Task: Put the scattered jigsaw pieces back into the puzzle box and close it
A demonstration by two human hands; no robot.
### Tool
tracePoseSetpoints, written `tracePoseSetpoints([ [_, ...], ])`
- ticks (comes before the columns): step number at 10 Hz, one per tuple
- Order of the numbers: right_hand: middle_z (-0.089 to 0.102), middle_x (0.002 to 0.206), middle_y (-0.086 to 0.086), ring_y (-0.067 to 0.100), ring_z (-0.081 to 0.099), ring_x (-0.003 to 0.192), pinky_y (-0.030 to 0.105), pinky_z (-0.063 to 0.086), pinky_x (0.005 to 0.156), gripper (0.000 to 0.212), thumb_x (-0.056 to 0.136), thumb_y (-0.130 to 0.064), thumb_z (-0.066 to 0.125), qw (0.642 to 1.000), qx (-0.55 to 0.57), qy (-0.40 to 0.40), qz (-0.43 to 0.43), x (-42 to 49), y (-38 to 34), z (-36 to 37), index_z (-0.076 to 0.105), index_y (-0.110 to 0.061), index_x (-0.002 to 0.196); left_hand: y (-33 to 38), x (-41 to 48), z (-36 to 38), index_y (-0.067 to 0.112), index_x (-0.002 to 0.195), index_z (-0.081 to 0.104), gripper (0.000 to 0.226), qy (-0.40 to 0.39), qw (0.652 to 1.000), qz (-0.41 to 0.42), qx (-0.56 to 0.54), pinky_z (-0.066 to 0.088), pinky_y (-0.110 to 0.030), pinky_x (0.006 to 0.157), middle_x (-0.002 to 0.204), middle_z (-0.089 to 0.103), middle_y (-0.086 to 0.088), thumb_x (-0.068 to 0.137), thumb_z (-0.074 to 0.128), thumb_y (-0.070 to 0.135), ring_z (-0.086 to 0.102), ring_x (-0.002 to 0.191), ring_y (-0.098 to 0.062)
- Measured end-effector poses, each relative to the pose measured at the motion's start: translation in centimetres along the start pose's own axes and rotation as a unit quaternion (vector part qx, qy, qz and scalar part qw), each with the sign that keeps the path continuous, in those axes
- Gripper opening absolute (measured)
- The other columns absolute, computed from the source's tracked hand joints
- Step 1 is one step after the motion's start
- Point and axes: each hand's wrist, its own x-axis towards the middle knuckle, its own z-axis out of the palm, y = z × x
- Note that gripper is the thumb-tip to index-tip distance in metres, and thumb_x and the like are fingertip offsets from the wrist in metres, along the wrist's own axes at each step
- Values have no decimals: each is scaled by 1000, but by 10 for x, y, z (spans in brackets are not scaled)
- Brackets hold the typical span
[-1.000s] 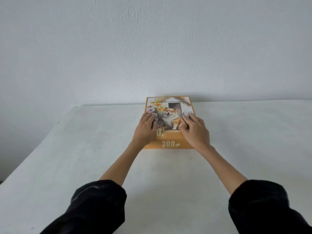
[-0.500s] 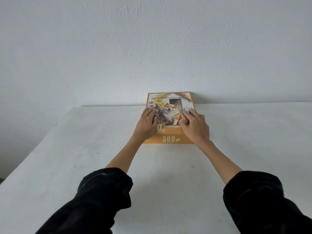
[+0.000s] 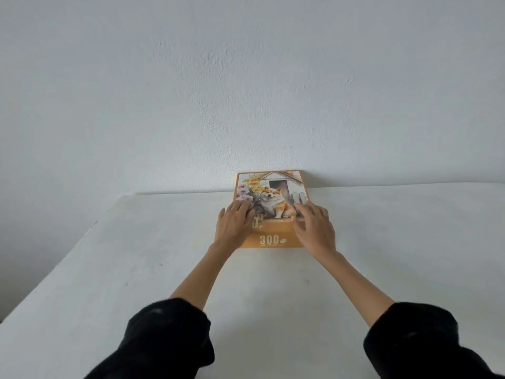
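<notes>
Both hands have slid a little nearer the person along the lid since the earlier frame, and the fingers now spread wider. Under the palms lies the puzzle box point(image 3: 273, 214), closed, flat on the white table point(image 3: 136, 255), its far edge against the wall point(image 3: 246, 91). The left hand point(image 3: 235, 222) rests open on the lid's left side, fingers flat beside the printed dog. The right hand point(image 3: 314, 228) rests open on the right side, fingers splayed, gripping nothing. Black sleeves point(image 3: 164, 340) cover both forearms nearer the person.
</notes>
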Motion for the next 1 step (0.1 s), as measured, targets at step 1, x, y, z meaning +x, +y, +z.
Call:
tracePoseSetpoints([
  [1,52,130,5,22,38,122,40,50,85,37,87,-30,50,994,67,73,-41,-51,9,-8,53,-22,124,4,-44,-4,20,129,47,41,29,999,13,-38,32,-43,108,141,43,3,96,29,39,37,133,-17],
])
